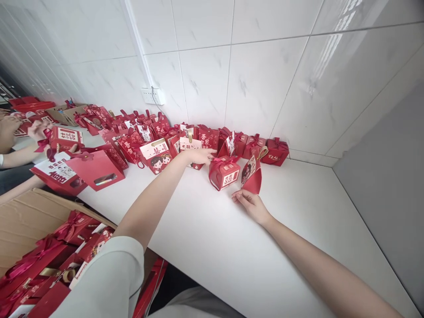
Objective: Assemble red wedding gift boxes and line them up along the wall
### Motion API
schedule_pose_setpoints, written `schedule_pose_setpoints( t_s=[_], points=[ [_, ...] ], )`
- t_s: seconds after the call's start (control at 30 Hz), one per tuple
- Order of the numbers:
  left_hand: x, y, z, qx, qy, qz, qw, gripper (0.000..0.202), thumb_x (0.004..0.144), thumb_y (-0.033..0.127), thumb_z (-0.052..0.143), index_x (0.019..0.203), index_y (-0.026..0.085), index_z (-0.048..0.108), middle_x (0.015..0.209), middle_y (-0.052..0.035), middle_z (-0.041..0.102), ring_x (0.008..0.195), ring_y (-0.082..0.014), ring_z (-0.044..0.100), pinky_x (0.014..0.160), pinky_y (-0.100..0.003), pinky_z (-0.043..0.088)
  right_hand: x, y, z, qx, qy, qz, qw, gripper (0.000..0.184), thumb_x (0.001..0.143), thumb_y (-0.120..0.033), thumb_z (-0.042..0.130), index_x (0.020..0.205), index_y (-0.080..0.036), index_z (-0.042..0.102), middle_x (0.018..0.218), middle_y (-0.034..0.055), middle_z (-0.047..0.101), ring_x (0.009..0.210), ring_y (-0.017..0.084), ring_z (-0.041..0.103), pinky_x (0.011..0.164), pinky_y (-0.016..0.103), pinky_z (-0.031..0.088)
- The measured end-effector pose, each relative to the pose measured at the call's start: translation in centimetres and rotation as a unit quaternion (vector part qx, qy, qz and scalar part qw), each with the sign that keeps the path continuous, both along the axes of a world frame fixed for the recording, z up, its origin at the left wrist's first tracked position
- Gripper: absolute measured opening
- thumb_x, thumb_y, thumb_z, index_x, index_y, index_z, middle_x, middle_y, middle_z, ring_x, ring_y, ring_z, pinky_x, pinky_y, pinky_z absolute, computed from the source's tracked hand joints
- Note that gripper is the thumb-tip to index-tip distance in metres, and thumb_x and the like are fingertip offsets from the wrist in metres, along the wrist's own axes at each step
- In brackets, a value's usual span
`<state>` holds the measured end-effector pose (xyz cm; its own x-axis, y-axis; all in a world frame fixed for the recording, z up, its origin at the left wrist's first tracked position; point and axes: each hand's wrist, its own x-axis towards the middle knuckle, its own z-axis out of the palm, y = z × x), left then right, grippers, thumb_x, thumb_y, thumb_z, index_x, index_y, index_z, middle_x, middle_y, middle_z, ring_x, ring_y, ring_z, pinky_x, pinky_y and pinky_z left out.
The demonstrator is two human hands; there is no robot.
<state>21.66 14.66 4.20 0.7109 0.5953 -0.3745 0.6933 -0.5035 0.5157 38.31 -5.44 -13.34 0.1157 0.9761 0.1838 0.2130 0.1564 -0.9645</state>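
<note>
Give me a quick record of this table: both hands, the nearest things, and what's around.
Left hand: stretched to the box row; grip unclear
Right hand: open, by the base of the red pouch
Between them: ribboned box
Surface: white table
Left edge: another person's hands at a labelled box
Lower left: carton of red boxes

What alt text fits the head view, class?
The left hand reaches toward a ribboned red gift box on a white table; the right hand lies beside a red pouch-shaped box. More red boxes line the tiled wall.
</note>
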Motion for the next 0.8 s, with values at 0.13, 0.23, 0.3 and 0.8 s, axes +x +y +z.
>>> schedule_pose_setpoints(
  t_s=[0.13,0.23,0.3,0.8],
  points=[
    [0.5,-0.7,0.1,0.047,-0.110,-0.004,0.993,0.075,0.077,0.042,0.054,0.145,0.019,0.031,0.143,-0.0123,0.048,0.128,-0.0246,0.049,0.102,-0.034,0.042,0.1,0.1,-0.1,0.003,0.003,0.001,1.000,0.035,0.091,-0.051,0.050,0.094,-0.020,0.065,0.089,0.0056,0.067,0.083,0.021,0.062,0.084,0.035,0.048],
    [2.0,-2.0,-1.0,0.120,-0.065,-0.076,0.988,0.093,0.070,0.057,0.062,0.148,0.022,0.025,0.152,-0.0141,0.035,0.136,-0.0308,0.037,0.110,-0.042,0.033,0.1,0.1,-0.1,0.005,0.003,0.000,1.000,0.034,0.092,-0.050,0.050,0.093,-0.020,0.065,0.089,0.0053,0.067,0.083,0.020,0.061,0.083,0.034,0.048],
    [3.1,-2.7,-2.0,0.174,-0.028,-0.136,0.975,0.107,0.063,0.055,0.069,0.151,0.023,0.018,0.155,-0.0148,0.026,0.142,-0.0339,0.025,0.115,-0.050,0.022,0.1,0.0,0.0,0.004,0.001,-0.002,1.000,0.034,0.092,-0.050,0.049,0.093,-0.020,0.065,0.090,0.0052,0.067,0.083,0.020,0.061,0.083,0.034,0.048],
    [-2.1,-5.1,3.5,0.160,0.039,-0.047,0.985,0.104,0.070,0.080,0.047,0.152,0.024,0.017,0.158,-0.0104,0.022,0.142,-0.0347,0.027,0.114,-0.044,0.024,0.3,-0.1,-0.4,-0.011,0.025,-0.007,1.000,0.033,0.092,-0.050,0.051,0.103,-0.021,0.062,0.091,0.0057,0.068,0.082,0.020,0.063,0.085,0.037,0.049]
  ],
)
